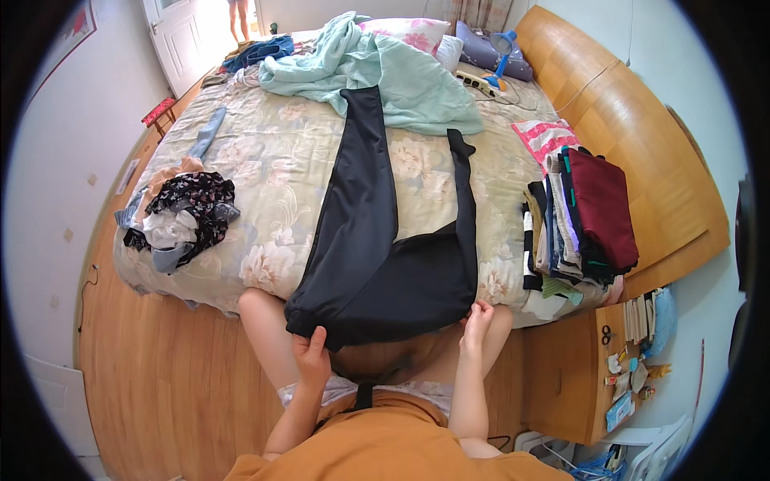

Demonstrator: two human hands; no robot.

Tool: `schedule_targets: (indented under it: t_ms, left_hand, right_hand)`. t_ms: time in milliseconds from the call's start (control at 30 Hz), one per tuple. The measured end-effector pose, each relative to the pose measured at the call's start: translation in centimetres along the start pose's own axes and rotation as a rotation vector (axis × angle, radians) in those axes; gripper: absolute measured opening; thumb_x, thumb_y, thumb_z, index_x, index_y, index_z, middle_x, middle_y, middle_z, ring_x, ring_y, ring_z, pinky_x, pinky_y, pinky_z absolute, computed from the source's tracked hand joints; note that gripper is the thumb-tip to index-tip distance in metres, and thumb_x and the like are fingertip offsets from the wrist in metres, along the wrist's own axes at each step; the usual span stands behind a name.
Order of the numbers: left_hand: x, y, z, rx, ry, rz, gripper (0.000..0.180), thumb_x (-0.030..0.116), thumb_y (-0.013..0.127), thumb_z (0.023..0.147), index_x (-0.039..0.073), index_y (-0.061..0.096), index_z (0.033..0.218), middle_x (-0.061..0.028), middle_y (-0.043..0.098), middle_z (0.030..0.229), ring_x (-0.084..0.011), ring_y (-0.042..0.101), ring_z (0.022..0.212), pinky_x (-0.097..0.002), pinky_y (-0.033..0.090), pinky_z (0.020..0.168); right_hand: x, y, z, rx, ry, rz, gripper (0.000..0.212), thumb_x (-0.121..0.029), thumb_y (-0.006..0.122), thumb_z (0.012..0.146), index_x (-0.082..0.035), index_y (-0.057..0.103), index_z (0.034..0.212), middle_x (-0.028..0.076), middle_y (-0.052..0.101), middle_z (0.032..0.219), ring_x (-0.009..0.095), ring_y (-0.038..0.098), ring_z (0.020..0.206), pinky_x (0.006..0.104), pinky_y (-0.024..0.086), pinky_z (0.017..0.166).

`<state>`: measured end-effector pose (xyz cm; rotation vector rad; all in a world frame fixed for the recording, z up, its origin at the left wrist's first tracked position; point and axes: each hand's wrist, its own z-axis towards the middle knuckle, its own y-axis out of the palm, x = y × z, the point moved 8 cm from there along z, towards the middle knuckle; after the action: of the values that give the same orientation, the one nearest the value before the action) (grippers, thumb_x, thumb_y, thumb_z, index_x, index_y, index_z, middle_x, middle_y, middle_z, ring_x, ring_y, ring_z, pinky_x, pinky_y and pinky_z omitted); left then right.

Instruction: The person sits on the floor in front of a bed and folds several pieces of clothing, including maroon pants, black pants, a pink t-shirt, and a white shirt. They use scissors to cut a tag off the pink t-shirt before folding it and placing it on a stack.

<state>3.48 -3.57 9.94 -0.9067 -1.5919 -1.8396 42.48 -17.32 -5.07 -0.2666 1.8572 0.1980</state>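
A pair of black trousers (353, 204) lies spread over the near edge of the bed, its waist end toward me. One leg stretches straight to the far side; the other bends at an angle, its end pointing away on the right. My left hand (311, 357) is closed on the waistband corner at the left, thumb on top. At the right edge of the black cloth, my right hand (476, 325) pinches the fabric between its fingers. The part between my hands sags over my lap.
The bed (265, 168) has a floral sheet. A folded clothes stack (597, 212) stands right; a loose clothes heap (180, 220) lies left. Beyond are a mint blanket (401, 76), a blue lamp (504, 52) and a power strip (475, 83). A wooden cabinet (561, 377) stands near right.
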Motion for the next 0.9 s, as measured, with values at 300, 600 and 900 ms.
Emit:
schedule_targets:
  t_ms: [300,600,900]
  left_hand:
    - [2.9,0.5,-1.6,-0.115,0.035,0.397,0.055,0.004,0.067,0.086,-0.005,0.043,0.136,-0.0136,0.054,0.133,-0.0218,0.052,0.122,-0.0339,0.039,0.105]
    - [4.7,0.4,-4.3,-0.144,0.005,0.463,0.053,-0.004,0.067,0.084,-0.004,0.048,0.133,-0.0126,0.056,0.130,-0.0218,0.055,0.118,-0.0339,0.042,0.102]
    - [7.3,-1.0,-3.0,-0.138,0.068,0.451,0.061,-0.002,0.064,0.083,-0.003,0.041,0.139,-0.0138,0.052,0.136,-0.0231,0.051,0.124,-0.0365,0.038,0.107]
  right_hand:
    - [-16.5,17.0,-10.7,-0.523,-1.016,-0.388,0.016,-0.005,0.056,0.086,-0.001,0.065,0.099,0.014,0.063,0.111,0.031,0.055,0.111,0.0392,0.042,0.099]
    - [-8.1,29.2,-7.3,-1.049,-0.460,-0.839,0.065,-0.055,0.039,0.098,0.003,0.068,0.093,0.026,0.066,0.106,0.044,0.057,0.110,0.0464,0.042,0.097]
    - [-5.3,22.4,-11.9,-1.478,0.075,-1.002,0.074,-0.055,0.062,0.089,0.007,0.054,0.128,0.013,0.061,0.125,0.020,0.055,0.116,0.0312,0.043,0.098]
